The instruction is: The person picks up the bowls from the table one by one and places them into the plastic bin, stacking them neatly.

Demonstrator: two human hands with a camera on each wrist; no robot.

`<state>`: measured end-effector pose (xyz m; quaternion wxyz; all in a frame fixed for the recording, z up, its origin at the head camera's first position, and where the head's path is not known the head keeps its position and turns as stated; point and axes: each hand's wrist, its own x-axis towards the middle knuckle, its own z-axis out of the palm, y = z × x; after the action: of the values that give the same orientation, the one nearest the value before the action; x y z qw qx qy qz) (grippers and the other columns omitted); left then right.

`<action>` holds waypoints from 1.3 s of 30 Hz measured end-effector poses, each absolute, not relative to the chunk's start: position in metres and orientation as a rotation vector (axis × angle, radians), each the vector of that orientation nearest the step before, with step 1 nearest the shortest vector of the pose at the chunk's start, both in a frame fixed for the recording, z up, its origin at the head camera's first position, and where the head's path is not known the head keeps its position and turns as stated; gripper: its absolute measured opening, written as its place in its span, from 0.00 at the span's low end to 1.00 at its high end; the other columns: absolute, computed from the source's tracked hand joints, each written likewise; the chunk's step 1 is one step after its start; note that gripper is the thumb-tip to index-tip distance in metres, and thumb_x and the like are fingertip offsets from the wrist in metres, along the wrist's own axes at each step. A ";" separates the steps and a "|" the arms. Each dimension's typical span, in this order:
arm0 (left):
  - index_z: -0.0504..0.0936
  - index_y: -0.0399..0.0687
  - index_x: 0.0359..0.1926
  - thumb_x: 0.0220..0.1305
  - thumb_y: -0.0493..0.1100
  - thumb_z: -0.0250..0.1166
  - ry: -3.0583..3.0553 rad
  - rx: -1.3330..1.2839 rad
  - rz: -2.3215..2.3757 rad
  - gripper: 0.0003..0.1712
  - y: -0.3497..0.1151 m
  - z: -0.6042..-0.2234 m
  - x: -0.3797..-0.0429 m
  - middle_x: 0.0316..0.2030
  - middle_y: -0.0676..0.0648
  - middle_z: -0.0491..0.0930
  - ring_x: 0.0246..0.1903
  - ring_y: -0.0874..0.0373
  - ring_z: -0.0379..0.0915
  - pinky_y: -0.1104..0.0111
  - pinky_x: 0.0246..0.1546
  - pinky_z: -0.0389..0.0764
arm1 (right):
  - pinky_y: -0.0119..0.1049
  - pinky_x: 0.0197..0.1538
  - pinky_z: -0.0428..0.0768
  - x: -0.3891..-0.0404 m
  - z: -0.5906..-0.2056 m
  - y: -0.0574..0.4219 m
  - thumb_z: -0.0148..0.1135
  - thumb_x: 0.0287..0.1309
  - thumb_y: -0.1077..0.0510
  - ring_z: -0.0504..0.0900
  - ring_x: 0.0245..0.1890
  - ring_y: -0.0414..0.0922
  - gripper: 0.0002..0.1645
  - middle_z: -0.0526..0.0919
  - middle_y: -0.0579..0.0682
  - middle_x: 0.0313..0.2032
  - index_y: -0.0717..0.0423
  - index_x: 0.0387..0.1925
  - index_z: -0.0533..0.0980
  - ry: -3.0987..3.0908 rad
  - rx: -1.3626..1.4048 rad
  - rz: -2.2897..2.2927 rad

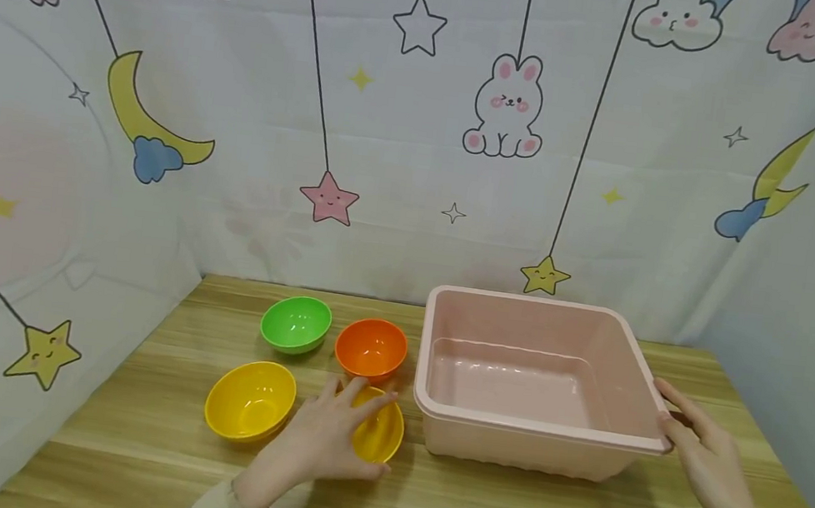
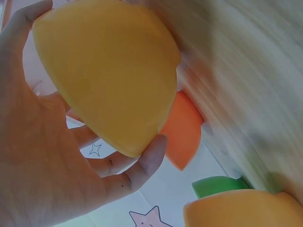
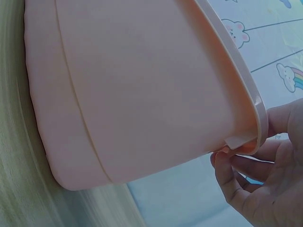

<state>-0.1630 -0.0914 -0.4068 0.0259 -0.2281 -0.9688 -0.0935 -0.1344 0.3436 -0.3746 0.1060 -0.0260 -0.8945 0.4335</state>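
Observation:
My left hand (image 1: 328, 439) spans a yellow bowl (image 1: 381, 437) just left of the basin, thumb at the near rim and fingers over the far side. From the left wrist, the outside of that yellow bowl (image 2: 109, 71) fills the upper view, a fingertip bent against its wall and the thumb at the opposite rim. The right hand (image 1: 705, 455) holds the right front corner of a pink plastic basin (image 1: 546, 428). In the right wrist view its fingers (image 3: 226, 177) curl under the basin's lip, pinching it. The basin's visible inside holds nothing.
A second yellow bowl (image 1: 251, 400) sits left of the left hand. Behind are a green bowl (image 1: 296, 325) and an orange bowl (image 1: 370, 350). All rest on a wood-grain table (image 1: 156, 410), with a cartoon-print cloth (image 1: 406, 136) behind and at both sides.

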 end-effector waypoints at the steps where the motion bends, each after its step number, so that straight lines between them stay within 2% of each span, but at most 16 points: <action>1: 0.63 0.75 0.62 0.34 0.76 0.63 -2.987 -0.704 -0.287 0.48 -0.092 -0.406 -0.163 0.57 0.49 0.65 0.48 0.45 0.62 0.54 0.32 0.73 | 0.23 0.37 0.63 -0.134 -0.374 0.343 0.47 0.64 0.46 0.64 0.41 0.16 0.30 0.65 0.18 0.45 0.45 0.66 0.59 -2.638 -0.079 1.281; 6: 0.63 0.75 0.62 0.34 0.76 0.63 -2.965 -0.698 -0.281 0.49 -0.092 -0.404 -0.162 0.57 0.49 0.65 0.47 0.46 0.62 0.55 0.32 0.72 | 0.24 0.37 0.63 -0.135 -0.374 0.343 0.47 0.64 0.46 0.65 0.41 0.17 0.30 0.65 0.17 0.43 0.46 0.66 0.59 -2.636 -0.075 1.275; 12: 0.62 0.77 0.62 0.34 0.76 0.63 -2.938 -0.707 -0.275 0.49 -0.090 -0.402 -0.162 0.57 0.49 0.65 0.54 0.42 0.60 0.53 0.35 0.74 | 0.26 0.35 0.62 -0.136 -0.374 0.344 0.49 0.64 0.48 0.62 0.40 0.18 0.30 0.64 0.15 0.39 0.47 0.66 0.60 -2.628 -0.070 1.245; 17: 0.62 0.77 0.62 0.34 0.76 0.63 -2.938 -0.716 -0.244 0.49 -0.090 -0.398 -0.162 0.56 0.48 0.65 0.56 0.42 0.59 0.54 0.35 0.73 | 0.25 0.35 0.64 -0.135 -0.373 0.345 0.48 0.64 0.48 0.64 0.40 0.19 0.31 0.64 0.17 0.42 0.47 0.67 0.58 -2.651 -0.065 1.270; 23: 0.63 0.75 0.62 0.34 0.76 0.63 -2.952 -0.731 -0.232 0.49 -0.089 -0.391 -0.160 0.58 0.47 0.64 0.57 0.39 0.58 0.50 0.38 0.73 | 0.24 0.36 0.65 -0.136 -0.373 0.347 0.47 0.64 0.45 0.65 0.40 0.18 0.31 0.64 0.20 0.44 0.44 0.67 0.57 -2.670 -0.084 1.296; 30: 0.62 0.76 0.62 0.33 0.75 0.64 -2.926 -0.765 -0.186 0.49 -0.088 -0.385 -0.159 0.57 0.47 0.65 0.54 0.43 0.60 0.56 0.35 0.72 | 0.24 0.34 0.67 -0.135 -0.373 0.346 0.48 0.64 0.48 0.67 0.39 0.19 0.30 0.65 0.19 0.42 0.47 0.66 0.58 -2.640 -0.043 1.289; 39: 0.63 0.74 0.62 0.33 0.74 0.65 -2.953 -0.796 -0.205 0.49 -0.087 -0.377 -0.155 0.58 0.46 0.64 0.56 0.41 0.60 0.53 0.37 0.73 | 0.24 0.34 0.67 -0.136 -0.373 0.346 0.48 0.64 0.47 0.67 0.39 0.18 0.31 0.65 0.19 0.43 0.46 0.67 0.58 -2.649 -0.059 1.286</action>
<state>-0.1548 -0.0871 -0.3769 0.0380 -0.2595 -0.9627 -0.0669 -0.1356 0.3461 -0.3727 0.0982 -0.0200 -0.8951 0.4345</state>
